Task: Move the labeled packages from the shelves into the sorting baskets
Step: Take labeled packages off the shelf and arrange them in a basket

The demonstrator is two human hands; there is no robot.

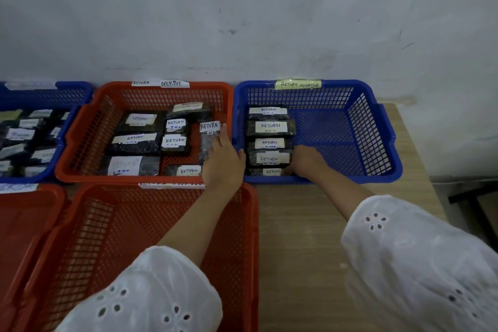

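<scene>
Far left of your left fingers, a blue mesh basket (78, 94) is crowded with dark glossy packets under white paper labels. Just left of those fingers, a red plastic basket (91, 140) with lattice walls and a taped RETURN OVERDUE sign holds flat black packages (140, 143) lying label-up. Your left hand (222, 162) is over that basket's right side. Its fingers (223, 140) are wrapped over the near half of a slim dark package (207, 143). The package's long axis runs straight away from you, and its RETURN label sits at the far end, facing up. Below your wrist lies a second red lattice basket (121, 224), which your forearm crosses. Right of the fingers, across two touching rims, a blue basket (336, 137) has a yellow RETURN OVERDUE tag. It holds a neat column of labelled packages (269, 128) along its left wall, each lying crosswise. Your right hand (307, 162) sits at the column's near end, knuckles up, touching the nearest packages. Its fingers curl down out of sight, so you cannot tell whether they grip anything. Both baskets rest on a pale wood-grain surface (301, 237) against a scuffed grey wall (269, 21). White eyelet sleeves (417, 250) cover your forearms.
</scene>
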